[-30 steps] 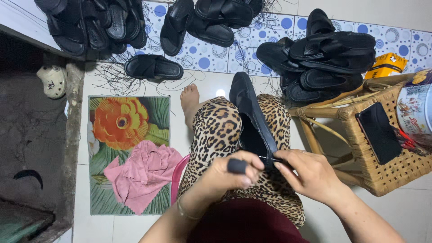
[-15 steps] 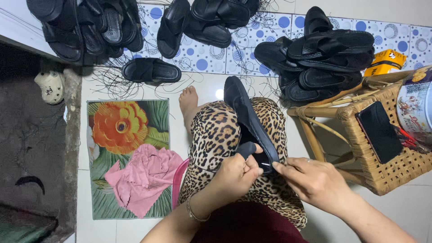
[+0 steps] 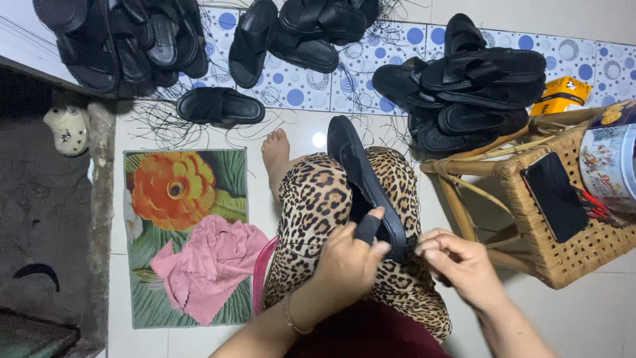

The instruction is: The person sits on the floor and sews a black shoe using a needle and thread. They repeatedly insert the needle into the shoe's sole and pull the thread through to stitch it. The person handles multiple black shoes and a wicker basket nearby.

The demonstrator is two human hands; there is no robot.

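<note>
A black sandal (image 3: pixel 358 174) lies lengthwise on my lap, over leopard-print trousers (image 3: pixel 317 205). My left hand (image 3: pixel 350 260) grips the sandal's near end and its black strap (image 3: pixel 366 229), thumb on top. My right hand (image 3: pixel 457 262) pinches the sandal's edge just right of the strap, fingertips closed on something too small to make out. My bare foot (image 3: pixel 275 156) rests on the white floor tiles.
Piles of black sandals lie at the top left (image 3: pixel 126 40), top middle (image 3: pixel 298 30) and top right (image 3: pixel 464 83), with loose black threads around them. A wicker stool (image 3: pixel 543 225) at right holds a phone (image 3: pixel 555 197) and a tin (image 3: pixel 609 156). A floral mat (image 3: pixel 179 199) with a pink cloth (image 3: pixel 209 262) lies left.
My left hand has slid up and taken the strap under the thumb. My right hand has shifted a little right along the sandal's edge. The view has tilted slightly.
</note>
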